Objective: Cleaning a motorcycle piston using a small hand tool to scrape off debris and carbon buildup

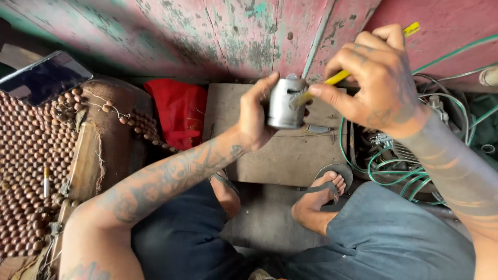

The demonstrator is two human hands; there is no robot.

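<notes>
The left hand (258,115) grips an upright grey metal piston (284,103); the right hand (374,72) pinches a yellow tool (337,78), slanting down-left into it.

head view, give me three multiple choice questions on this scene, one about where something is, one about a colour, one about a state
1. Where does the red cloth lie?
A. Against the foot of the worn painted wall, left of the wooden board
B. Over the person's knee
C. On the beaded seat cover

2. What colour is the handle of the tool in the right hand?
A. Blue
B. Yellow
C. Black

3. How is the metal cylinder held?
A. It lies loose on the board
B. It hangs from a wire
C. It is gripped in the left hand, off the board

Answers:
1 A, the cloth sits below the wall, beside the wooden board.
2 B, the handle shows yellow on both sides of the fingers.
3 C, the left fingers wrap it while the tool's tip meets its side.
</notes>
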